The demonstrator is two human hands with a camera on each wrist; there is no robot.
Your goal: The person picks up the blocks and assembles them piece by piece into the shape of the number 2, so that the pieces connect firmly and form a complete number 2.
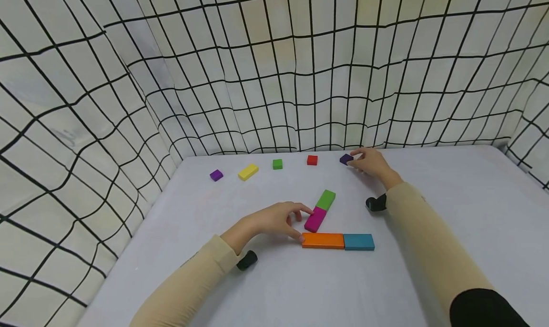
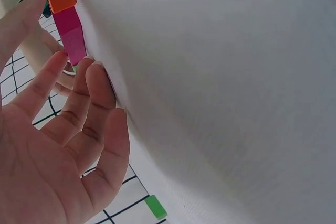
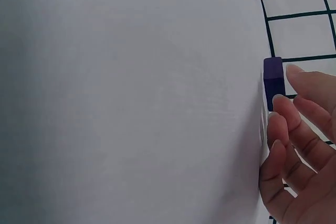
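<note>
My left hand [image 1: 274, 219] has its thumb at the left end of an orange block [image 1: 322, 240] and its index fingertip at a magenta block [image 1: 315, 219]. Its fingers are spread and gently bent. A teal-blue block [image 1: 359, 242] meets the orange one end to end. Beyond the magenta block, a light green block [image 1: 327, 199] continues the slanted line. At the back, my right hand [image 1: 371, 164] has its fingertips around a dark purple block [image 1: 346, 159]. In the right wrist view, one fingertip overlaps this block [image 3: 273, 80], while a narrow gap separates another finger from it.
Along the back of the white table [image 1: 184, 212] lie a purple block [image 1: 216, 175], a yellow block [image 1: 248, 172], a small green block [image 1: 277, 164] and a red block [image 1: 312, 160]. Black netting [image 1: 261, 79] rises behind and at both sides.
</note>
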